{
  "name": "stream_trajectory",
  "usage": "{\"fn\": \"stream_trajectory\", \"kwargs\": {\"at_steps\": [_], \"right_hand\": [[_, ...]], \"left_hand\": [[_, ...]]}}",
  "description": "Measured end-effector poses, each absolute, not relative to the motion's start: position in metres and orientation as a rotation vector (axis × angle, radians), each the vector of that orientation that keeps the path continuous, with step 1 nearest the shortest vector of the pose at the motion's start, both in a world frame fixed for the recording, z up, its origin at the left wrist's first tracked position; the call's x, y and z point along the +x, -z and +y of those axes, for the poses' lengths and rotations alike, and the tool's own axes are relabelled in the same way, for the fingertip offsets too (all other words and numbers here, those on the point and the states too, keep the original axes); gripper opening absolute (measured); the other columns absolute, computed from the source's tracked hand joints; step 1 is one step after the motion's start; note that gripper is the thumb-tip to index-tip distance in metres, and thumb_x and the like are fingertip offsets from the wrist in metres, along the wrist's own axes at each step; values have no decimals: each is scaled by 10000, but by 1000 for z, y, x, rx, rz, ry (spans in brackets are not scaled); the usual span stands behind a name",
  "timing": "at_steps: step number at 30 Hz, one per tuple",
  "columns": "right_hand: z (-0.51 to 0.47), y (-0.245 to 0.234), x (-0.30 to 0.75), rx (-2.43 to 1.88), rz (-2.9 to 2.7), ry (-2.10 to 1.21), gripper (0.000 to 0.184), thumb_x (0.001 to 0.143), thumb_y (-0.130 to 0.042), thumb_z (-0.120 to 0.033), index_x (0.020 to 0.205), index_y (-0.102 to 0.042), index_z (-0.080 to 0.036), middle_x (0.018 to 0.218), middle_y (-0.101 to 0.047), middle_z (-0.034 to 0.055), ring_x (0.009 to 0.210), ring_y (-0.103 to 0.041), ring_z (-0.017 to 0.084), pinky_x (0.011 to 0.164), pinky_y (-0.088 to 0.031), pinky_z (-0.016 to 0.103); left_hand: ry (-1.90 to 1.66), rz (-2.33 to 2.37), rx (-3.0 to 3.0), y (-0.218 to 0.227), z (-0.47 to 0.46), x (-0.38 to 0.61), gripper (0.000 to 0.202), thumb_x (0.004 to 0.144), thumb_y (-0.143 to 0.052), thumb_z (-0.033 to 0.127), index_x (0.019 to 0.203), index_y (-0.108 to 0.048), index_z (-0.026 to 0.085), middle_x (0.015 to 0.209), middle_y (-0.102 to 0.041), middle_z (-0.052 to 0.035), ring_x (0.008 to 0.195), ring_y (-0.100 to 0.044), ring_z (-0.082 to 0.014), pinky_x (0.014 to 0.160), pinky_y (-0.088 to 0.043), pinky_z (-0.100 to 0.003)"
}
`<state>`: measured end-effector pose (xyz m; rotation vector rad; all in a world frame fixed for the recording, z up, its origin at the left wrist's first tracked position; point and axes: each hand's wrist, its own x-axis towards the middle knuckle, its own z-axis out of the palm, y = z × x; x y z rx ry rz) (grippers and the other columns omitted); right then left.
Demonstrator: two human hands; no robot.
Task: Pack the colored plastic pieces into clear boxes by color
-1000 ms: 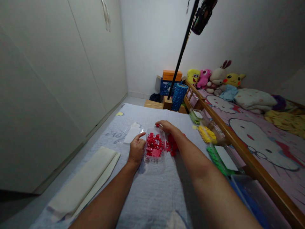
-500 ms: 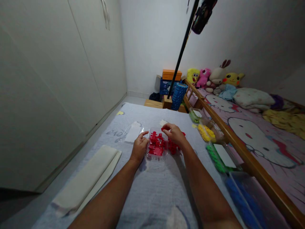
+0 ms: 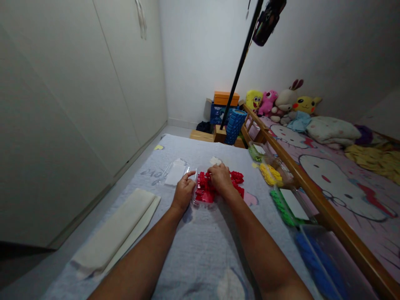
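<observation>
A clear plastic container (image 3: 204, 204) holds several red toothed plastic pieces (image 3: 204, 196). My left hand (image 3: 183, 191) grips its left wall, index finger stretched along the rim and thumb near it. Over the container's right side, my right hand (image 3: 221, 178) is bent downward, fingers pinched together on a red plastic piece; the tips and the piece are mostly hidden. More red pieces (image 3: 237, 177) lie on the cloth just right of the container, partly behind my right hand. To the left, the clear lid (image 3: 165, 173) rests with a white card (image 3: 176, 173) on it.
A folded cream cloth (image 3: 121, 227) lies at the left. Along the wooden bed rail (image 3: 300, 179) stand clear containers with green pieces (image 3: 284, 208), yellow pieces (image 3: 270, 175) and blue pieces (image 3: 321, 262). A black pole (image 3: 240, 62) rises beyond the table.
My right hand has moved left and down, from above the loose red pieces into the container, carrying a red piece. My left hand stays at the container's left wall.
</observation>
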<state>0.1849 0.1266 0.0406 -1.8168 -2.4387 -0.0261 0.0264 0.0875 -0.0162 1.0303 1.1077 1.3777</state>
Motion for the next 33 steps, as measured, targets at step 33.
{"fn": "stream_trajectory", "kwargs": {"at_steps": [33], "right_hand": [[114, -21, 251, -2153, -2130, -184, 311, 840, -583, -295, 1122, -693, -221, 1269, -590, 136, 1173, -456, 322, 932, -345, 433]], "left_hand": [[-1307, 1189, 829, 6, 71, 41, 530, 697, -624, 315, 1193, -521, 160, 536, -480, 109, 426, -416, -91, 441, -293, -188]]}}
